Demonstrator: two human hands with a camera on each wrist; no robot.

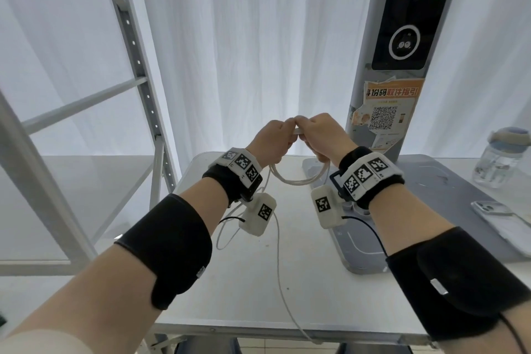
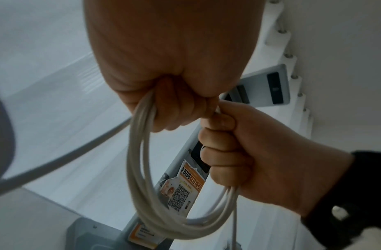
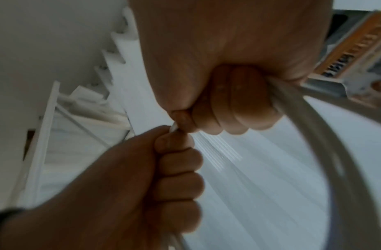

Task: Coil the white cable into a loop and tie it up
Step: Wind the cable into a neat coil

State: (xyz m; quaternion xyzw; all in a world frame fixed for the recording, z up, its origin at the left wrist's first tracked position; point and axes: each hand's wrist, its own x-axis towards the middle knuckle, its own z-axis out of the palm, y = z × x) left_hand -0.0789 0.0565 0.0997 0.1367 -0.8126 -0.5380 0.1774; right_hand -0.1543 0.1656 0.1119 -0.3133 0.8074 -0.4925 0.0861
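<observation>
Both hands are raised above the white table (image 1: 258, 282), fists meeting knuckle to knuckle. The white cable (image 1: 298, 181) hangs between them as a loop of several turns. My left hand (image 1: 275, 135) grips one side of the loop, fingers curled round the strands (image 2: 138, 169). My right hand (image 1: 319, 132) grips the other side, and the cable (image 3: 313, 126) leaves its fist in a curve. A short white piece shows between the two thumbs. A loose tail (image 1: 278, 253) drops from the loop to the table and runs off its front edge.
A grey kiosk pillar (image 1: 385, 115) with an orange QR sticker stands on a grey base plate (image 1: 431, 181) at the right. A clear water bottle (image 1: 500, 161) and a phone (image 1: 505, 221) lie further right. A metal shelf frame (image 1: 138, 66) stands left; white curtains hang behind.
</observation>
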